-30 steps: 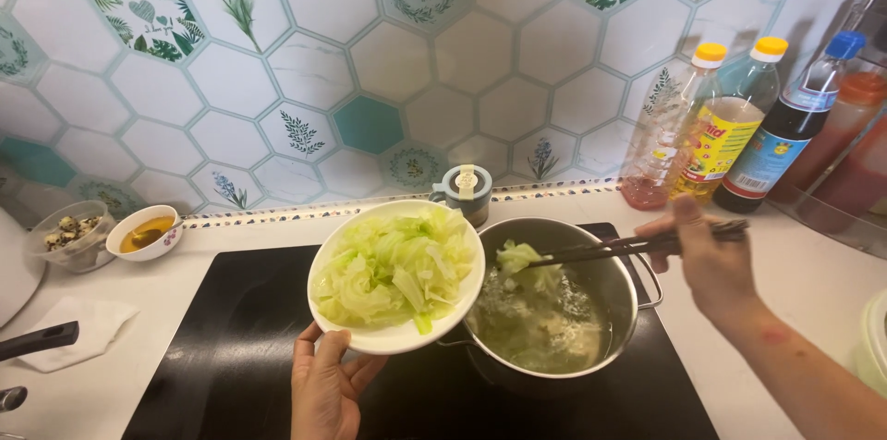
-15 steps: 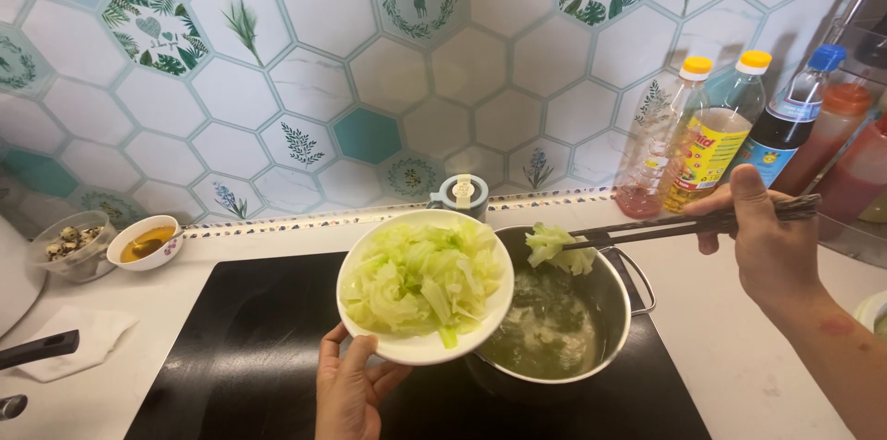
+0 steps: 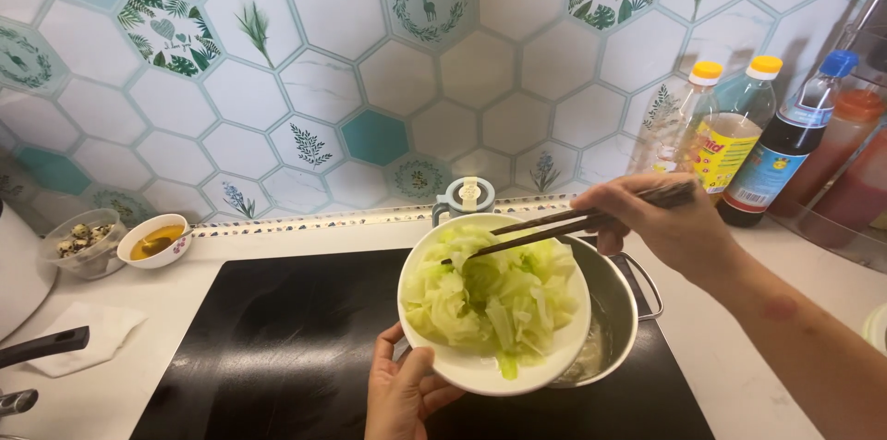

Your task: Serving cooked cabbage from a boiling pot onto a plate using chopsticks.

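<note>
My left hand (image 3: pixel 404 393) grips the near rim of a white bowl (image 3: pixel 467 372) heaped with pale green boiled cabbage (image 3: pixel 490 297), holding it tilted above the left side of a steel pot (image 3: pixel 621 306). In my right hand (image 3: pixel 667 221) is a pair of dark chopsticks (image 3: pixel 545 229), and their tips reach down into the cabbage in the bowl. The pot stands on a black cooktop (image 3: pixel 277 338) and shows some cloudy liquid beside the bowl; most of its inside is hidden by the bowl.
Three sauce and oil bottles (image 3: pixel 730 144) stand at the back right. A small lidded jar (image 3: pixel 465 195) sits behind the bowl. At the left are a small bowl of orange sauce (image 3: pixel 155 240), a clear container of small eggs (image 3: pixel 85 238), a white cloth (image 3: pixel 88 334) and a black handle (image 3: pixel 42 348).
The chopsticks lifted cabbage out of the pot and carried it left into the bowl. The bowl has shifted right, over the pot.
</note>
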